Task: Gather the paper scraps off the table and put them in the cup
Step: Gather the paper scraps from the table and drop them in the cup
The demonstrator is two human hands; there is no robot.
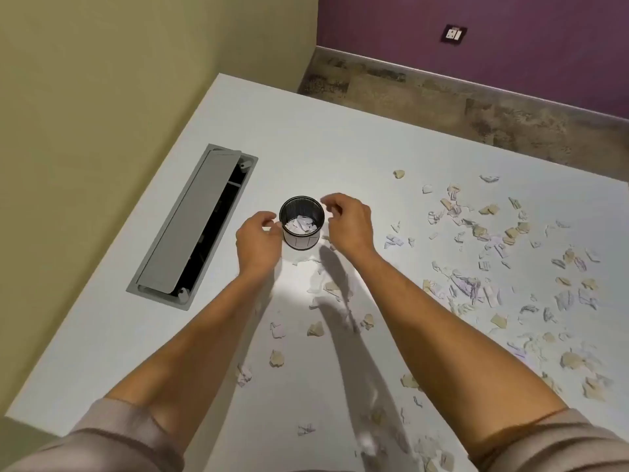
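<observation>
No legible text anywhere.

There is one view only, from a camera worn on the person's head, looking forward and steeply down over both outstretched forearms onto the white table (340, 137). It sits close above the near edge (the wide lens bends the table's borders), and reaches past the far edge to a strip of floor (442, 100) and the purple wall (510, 35) beyond.

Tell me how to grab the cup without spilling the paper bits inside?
Probably wrap fingers round the cup's round side wall, coming from its left, where the left hand already is. It stands upright with an open top, so keep it level.
</observation>
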